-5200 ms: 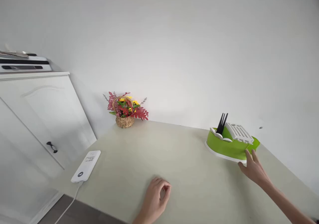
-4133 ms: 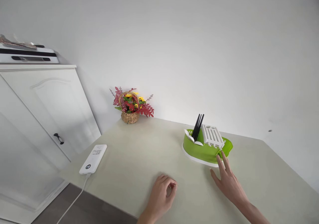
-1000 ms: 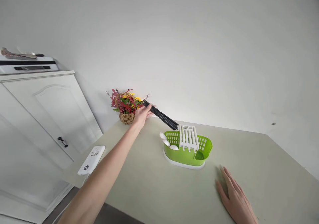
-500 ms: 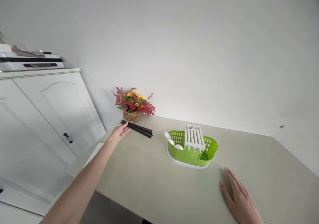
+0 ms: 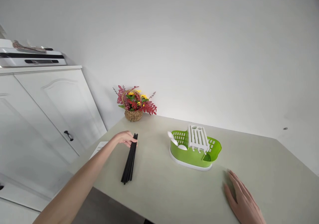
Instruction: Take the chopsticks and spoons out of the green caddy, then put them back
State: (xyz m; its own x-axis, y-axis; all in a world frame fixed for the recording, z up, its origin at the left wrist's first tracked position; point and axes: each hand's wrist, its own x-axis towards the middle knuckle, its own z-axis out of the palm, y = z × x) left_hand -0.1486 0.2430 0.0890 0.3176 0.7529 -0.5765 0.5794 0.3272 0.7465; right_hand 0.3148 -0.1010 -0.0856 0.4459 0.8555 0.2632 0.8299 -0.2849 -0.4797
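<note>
Clearly, the grip of the bare left hand (image 5: 126,138), left of the frame's centre, is narrow: thumb and fingers close around the upper ends of a bundle of long, slim black sticks (image 5: 129,164). Pinched only there, the bundle slants down toward the lower part of the frame, its far ends spreading slightly, probably because nothing binds them. Those ends seem to rest on the pale grey-green tabletop (image 5: 154,187), which would take some of their weight, though contact at every tip cannot be told.

At the lower right, the bare right hand (image 5: 244,197) holds nothing; its fingers lie extended with the thumb apart, palm down on the tabletop, perhaps for support.

Right of centre sits the bright green perforated plastic caddy (image 5: 188,156) on its white oval base, whose broad footprint likely keeps it steady. White rounded spoon-like heads (image 5: 182,147) lean over its left rim, presumably propped by handles inside, and a slotted white plastic rack (image 5: 198,138) bridges its middle. Behind the left hand, a woven wicker basket of red and yellow flowers (image 5: 134,115) stands near the wall.
</note>
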